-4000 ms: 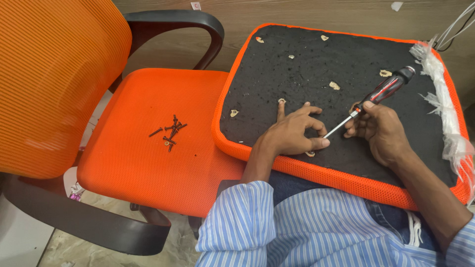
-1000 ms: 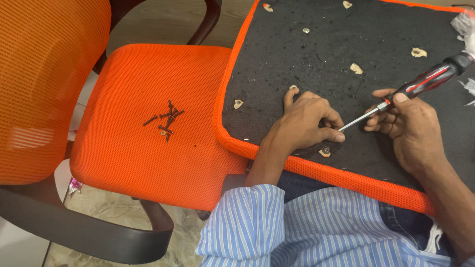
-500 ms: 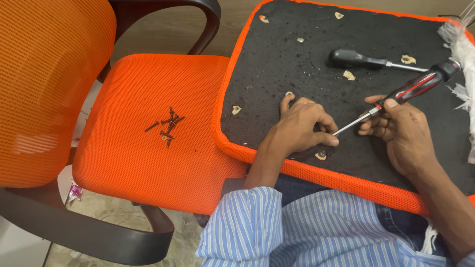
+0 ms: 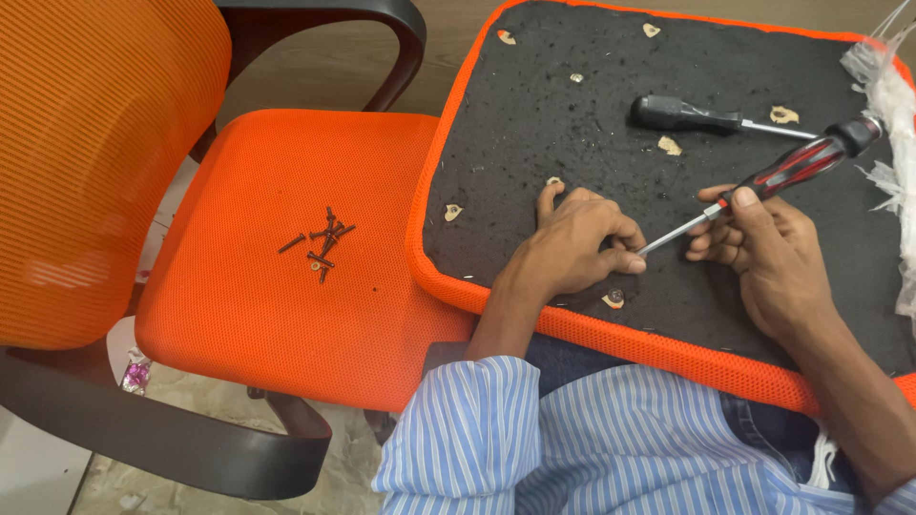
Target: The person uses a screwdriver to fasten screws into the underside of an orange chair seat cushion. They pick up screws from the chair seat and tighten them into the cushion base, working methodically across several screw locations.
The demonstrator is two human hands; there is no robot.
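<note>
An upturned seat cushion with a black fabric underside and orange rim lies across my lap. My right hand grips a red-and-black screwdriver, its shaft slanting down-left. The tip meets the fingertips of my left hand, which rests curled on the black fabric and pinches at the tip. Whether a screw sits under those fingers is hidden. A second screwdriver with a black handle lies loose on the cushion, farther from me.
An orange mesh office chair stands to my left, with black armrests and a tall mesh back. Several dark screws lie in a small pile on its seat. Torn white plastic wrap hangs at the cushion's right edge.
The view has shifted, so the black-handled screwdriver on the cushion now shows. My hands stay in the same spot, with the screwdriver tip at my left fingertips.
</note>
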